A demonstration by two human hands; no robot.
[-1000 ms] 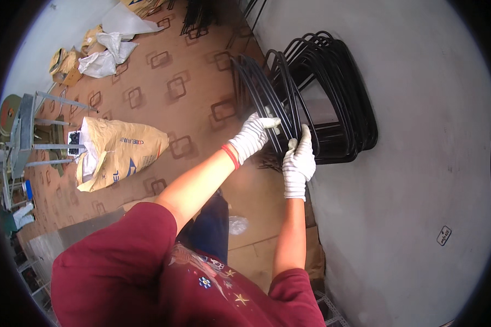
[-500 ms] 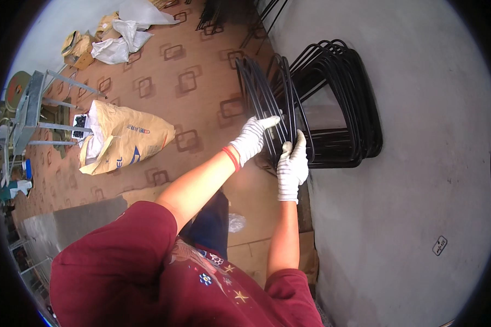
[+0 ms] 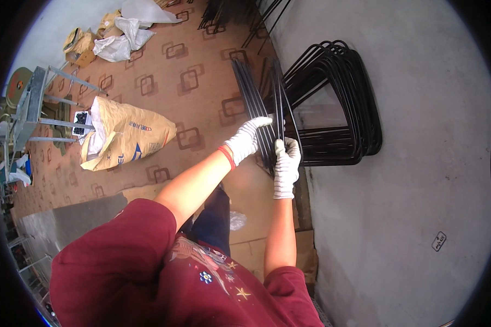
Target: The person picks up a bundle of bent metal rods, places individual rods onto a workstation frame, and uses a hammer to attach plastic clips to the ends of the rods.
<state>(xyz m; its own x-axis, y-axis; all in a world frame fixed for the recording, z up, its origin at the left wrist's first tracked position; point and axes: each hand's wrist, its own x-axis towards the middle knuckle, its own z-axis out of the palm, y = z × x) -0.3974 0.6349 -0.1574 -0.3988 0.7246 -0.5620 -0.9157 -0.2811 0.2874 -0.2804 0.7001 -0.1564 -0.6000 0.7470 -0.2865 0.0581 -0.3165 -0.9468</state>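
Nearest, six o'clock: my maroon T-shirt (image 3: 114, 256). Toward twelve, just off centre: my left hand (image 3: 244, 141), white striped glove, fingers clamped on a cluster of thin black rod frames (image 3: 251, 95). Just beside, my right hand (image 3: 287, 163), gloved alike, fingers clamped on a second, narrower black cluster (image 3: 279, 103). Beyond, two o'clock: stacked black round-cornered frames (image 3: 365, 109) against grey wall (image 3: 425, 152). Past nine: tan paper sack (image 3: 142, 131), lying.

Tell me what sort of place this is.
Probably a small workshop or storeroom, though the picture doesn't settle which. Many black metal frames are bunched by the grey wall, and a big open paper sack is on the floor near a metal stand.
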